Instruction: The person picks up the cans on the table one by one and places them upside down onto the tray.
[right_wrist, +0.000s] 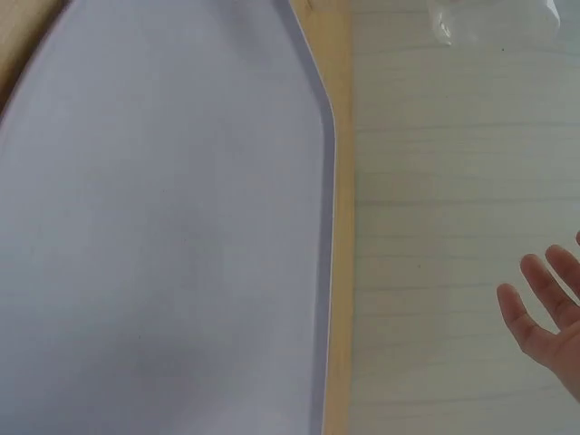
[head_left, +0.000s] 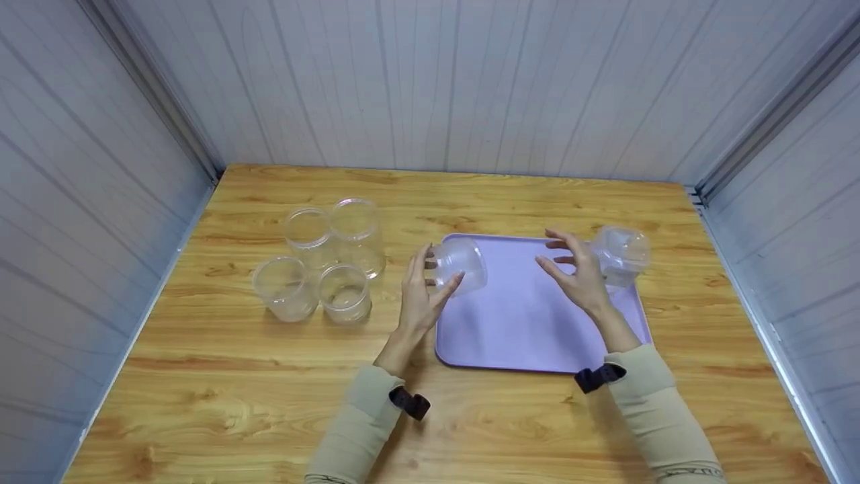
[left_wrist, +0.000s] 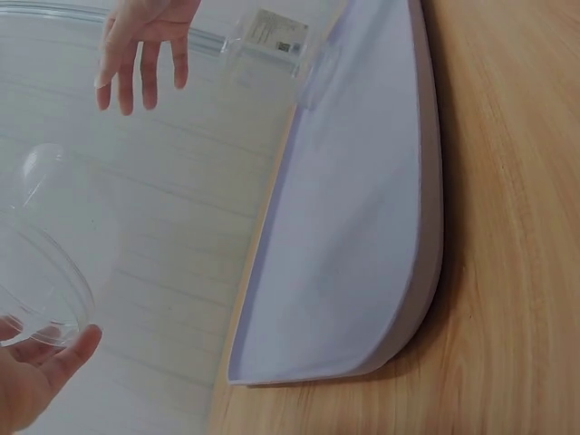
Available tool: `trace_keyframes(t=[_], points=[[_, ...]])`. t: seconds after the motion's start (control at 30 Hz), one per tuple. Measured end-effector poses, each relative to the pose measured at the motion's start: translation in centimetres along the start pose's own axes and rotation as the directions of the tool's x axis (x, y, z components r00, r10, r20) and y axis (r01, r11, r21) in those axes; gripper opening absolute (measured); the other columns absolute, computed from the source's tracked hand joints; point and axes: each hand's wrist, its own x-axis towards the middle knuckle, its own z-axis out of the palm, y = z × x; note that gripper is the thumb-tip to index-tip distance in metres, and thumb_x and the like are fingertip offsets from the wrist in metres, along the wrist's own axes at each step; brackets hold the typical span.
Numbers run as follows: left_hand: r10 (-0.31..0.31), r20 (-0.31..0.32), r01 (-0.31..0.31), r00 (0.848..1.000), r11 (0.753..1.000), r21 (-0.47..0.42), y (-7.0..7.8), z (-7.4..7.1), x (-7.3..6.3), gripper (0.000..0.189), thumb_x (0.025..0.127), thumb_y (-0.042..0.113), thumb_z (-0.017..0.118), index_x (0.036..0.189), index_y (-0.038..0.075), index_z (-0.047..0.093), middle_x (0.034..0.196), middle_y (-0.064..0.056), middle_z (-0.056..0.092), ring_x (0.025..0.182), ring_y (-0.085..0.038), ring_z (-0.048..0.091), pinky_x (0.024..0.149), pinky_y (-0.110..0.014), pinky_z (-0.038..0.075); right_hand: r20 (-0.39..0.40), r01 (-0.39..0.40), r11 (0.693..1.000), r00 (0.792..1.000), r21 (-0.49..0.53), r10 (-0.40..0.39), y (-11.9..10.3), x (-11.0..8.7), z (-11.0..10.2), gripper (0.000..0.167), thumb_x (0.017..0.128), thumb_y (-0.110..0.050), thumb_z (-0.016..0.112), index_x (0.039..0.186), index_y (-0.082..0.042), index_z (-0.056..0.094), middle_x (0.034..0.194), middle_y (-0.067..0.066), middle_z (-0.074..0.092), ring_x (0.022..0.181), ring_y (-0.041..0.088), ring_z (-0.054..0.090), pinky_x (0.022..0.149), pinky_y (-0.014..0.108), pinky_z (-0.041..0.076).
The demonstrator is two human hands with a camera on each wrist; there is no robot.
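In the head view, my left hand (head_left: 422, 296) grips a clear plastic cup (head_left: 463, 265), tipped onto its side over the left part of a lilac tray (head_left: 524, 356). Fingers and thumb wrap the cup near one end; the left wrist view shows the fingertips at the ribbed rim of this cup (left_wrist: 54, 272). My right hand (head_left: 581, 275) is raised over the tray's right side, fingers spread and slightly bent, holding nothing. Just right of it, a second clear cup (head_left: 621, 255) stands at the tray's back right corner. The left wrist view shows a printed label (left_wrist: 276, 32) on it.
Several clear cups, among them a tall one (head_left: 356, 235) and a short one (head_left: 345, 294), stand upright in a cluster on the wooden table (head_left: 222, 376), left of the tray. Pale panel walls (head_left: 430, 87) enclose the table at the back and both sides.
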Motion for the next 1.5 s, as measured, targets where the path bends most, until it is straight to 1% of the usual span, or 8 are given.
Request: trace_keyframes(t=[0.13,0.33,0.47,0.63,0.77,0.9,1.23,1.5], points=[[-0.017,0.015,0.018,1.0,0.996,-0.083,-0.1,0.2,-0.1,0.067,0.079,0.034,0.063,0.13,-0.003,0.038,0.111,-0.016,0.05,0.095,-0.023,0.052,0.067,-0.027,0.05,0.005,0.022,0.998,1.0,0.05,-0.022,0.0,-0.3,0.7,0.043,0.078,0.006,0.062,0.117,0.013,0.046,0.114,0.025,0.05,0.096,0.043,0.051,0.073,0.049,0.046],[-0.03,0.043,0.036,0.999,0.988,-0.152,0.0,0.7,-0.2,0.058,0.081,0.014,0.059,0.132,-0.004,0.036,0.111,-0.021,0.051,0.092,-0.028,0.053,0.064,-0.029,0.051,0.036,0.0,0.993,0.999,0.121,-0.004,-0.3,-0.7,1.5,0.045,0.078,0.007,0.061,0.119,0.013,0.044,0.117,0.024,0.049,0.098,0.041,0.05,0.074,0.037,0.049],[-0.035,0.062,0.046,0.997,0.984,-0.174,1.3,0.5,-0.4,0.056,0.082,0.007,0.055,0.131,-0.009,0.033,0.113,-0.024,0.049,0.092,-0.033,0.053,0.065,-0.029,0.051,0.074,-0.035,0.983,0.997,0.183,0.021,-0.6,-1.1,2.0,0.048,0.079,0.008,0.059,0.123,0.014,0.04,0.121,0.025,0.045,0.1,0.04,0.048,0.075,0.033,0.049],[-0.038,0.096,0.057,0.995,0.976,-0.209,3.5,0.0,-0.8,0.056,0.085,0.011,0.053,0.13,-0.013,0.031,0.113,-0.025,0.049,0.093,-0.032,0.053,0.068,-0.032,0.051,0.167,-0.102,0.965,0.984,0.24,0.063,-0.9,-1.6,2.5,0.056,0.079,0.009,0.058,0.129,0.012,0.032,0.129,0.026,0.037,0.108,0.038,0.044,0.081,0.041,0.045],[-0.04,0.122,0.066,0.992,0.974,-0.217,3.8,0.1,-1.0,0.053,0.086,0.008,0.051,0.13,-0.013,0.032,0.113,-0.027,0.048,0.094,-0.034,0.054,0.068,-0.032,0.051,0.222,-0.141,0.954,0.972,0.266,0.081,-1.2,-1.9,2.9,0.061,0.079,0.008,0.058,0.132,0.009,0.029,0.133,0.024,0.033,0.112,0.041,0.039,0.083,0.053,0.039],[-0.031,0.151,0.065,0.988,0.972,-0.225,3.7,0.4,-1.3,0.051,0.086,0.004,0.051,0.13,-0.012,0.031,0.116,-0.028,0.047,0.095,-0.035,0.054,0.068,-0.031,0.051,0.24,-0.142,0.947,0.968,0.289,0.071,-1.4,-2.0,3.2,0.064,0.077,0.009,0.059,0.133,0.008,0.029,0.134,0.025,0.031,0.114,0.045,0.035,0.084,0.06,0.034],[-0.015,0.211,0.075,0.977,0.957,-0.278,3.4,1.0,-1.8,0.053,0.088,0.009,0.049,0.132,-0.011,0.028,0.121,-0.028,0.043,0.102,-0.036,0.05,0.071,-0.029,0.051,0.33,-0.181,0.938,0.941,0.295,0.078,-1.8,-2.3,4.0,0.073,0.075,0.009,0.062,0.137,0.006,0.021,0.138,0.024,0.024,0.117,0.04,0.035,0.086,0.057,0.035],[0.013,0.214,0.048,0.977,0.96,-0.275,3.4,1.2,-1.9,0.052,0.088,0.006,0.05,0.131,-0.012,0.028,0.124,-0.029,0.04,0.104,-0.037,0.049,0.074,-0.029,0.05,0.348,-0.238,0.922,0.929,0.306,0.125,-2.1,-2.5,4.4,0.075,0.076,0.01,0.06,0.138,0.003,0.02,0.139,0.022,0.024,0.117,0.036,0.036,0.085,0.051,0.038]])
